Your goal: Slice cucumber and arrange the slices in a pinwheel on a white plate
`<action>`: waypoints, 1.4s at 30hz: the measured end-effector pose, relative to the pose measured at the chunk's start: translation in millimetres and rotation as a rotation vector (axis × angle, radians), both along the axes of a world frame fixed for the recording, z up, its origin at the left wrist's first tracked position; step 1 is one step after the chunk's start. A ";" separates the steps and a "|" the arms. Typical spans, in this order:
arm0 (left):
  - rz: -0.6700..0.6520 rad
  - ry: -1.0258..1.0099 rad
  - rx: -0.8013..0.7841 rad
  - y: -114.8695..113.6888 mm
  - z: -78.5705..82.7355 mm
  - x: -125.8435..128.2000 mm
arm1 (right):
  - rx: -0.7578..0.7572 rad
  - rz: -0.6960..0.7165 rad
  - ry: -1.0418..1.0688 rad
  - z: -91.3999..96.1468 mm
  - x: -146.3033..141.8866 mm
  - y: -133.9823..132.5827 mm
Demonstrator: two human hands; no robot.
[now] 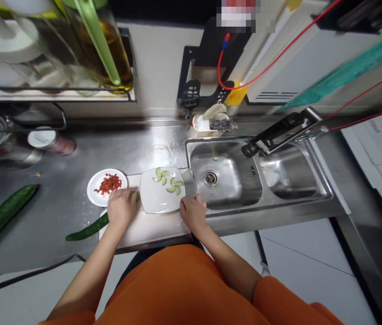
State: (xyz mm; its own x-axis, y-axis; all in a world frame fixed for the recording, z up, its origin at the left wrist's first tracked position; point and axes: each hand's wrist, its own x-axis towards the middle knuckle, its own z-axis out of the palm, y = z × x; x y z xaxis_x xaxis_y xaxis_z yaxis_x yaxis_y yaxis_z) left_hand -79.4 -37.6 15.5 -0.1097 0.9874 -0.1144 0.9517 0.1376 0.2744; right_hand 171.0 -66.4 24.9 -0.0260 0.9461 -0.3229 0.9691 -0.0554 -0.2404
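Observation:
A white square plate [160, 203] with a dark rim sits on a white cutting board [153, 230]. Two pinwheels of thin cucumber slices [161, 175] lie on its far half. My right hand [193, 211] grips the plate's right edge with curled fingers. Left of the plate, my left hand [122, 210] is closed, with a small green cucumber piece [137, 196] showing at its fingertips. Just beyond that hand is a round white plate [95, 195] of small red dried berries [109, 183]. A cut cucumber [87, 230] lies beside my left wrist, its right end hidden.
A whole cucumber [4, 216] lies at far left, near a lidded jar [52, 141]. The double sink [226, 174] with a black faucet [272, 133] is at right. Behind stands a holder of scrubbers [207, 131]. An oil bottle [106, 49] stands on the rack at upper left.

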 end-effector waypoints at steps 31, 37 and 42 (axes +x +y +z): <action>0.090 -0.648 -0.088 -15.2 8.6 4.0 | 0.128 0.234 0.477 -9.7 -50.4 26.2; 0.183 -0.897 -0.215 -5.4 5.2 24.4 | 0.073 0.203 0.497 0.3 -50.4 39.4; 0.507 -1.207 -0.515 2.9 6.6 36.3 | 0.075 0.183 0.517 3.1 -39.3 38.1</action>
State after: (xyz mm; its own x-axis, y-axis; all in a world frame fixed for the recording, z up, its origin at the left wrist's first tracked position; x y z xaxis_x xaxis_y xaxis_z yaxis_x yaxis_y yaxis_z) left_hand -43.1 -34.7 22.0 -0.0123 0.6895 -0.7242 -0.0136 0.7240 0.6896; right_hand 131.7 -28.3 28.0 -0.3293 0.9312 -0.1562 0.7161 0.1385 -0.6841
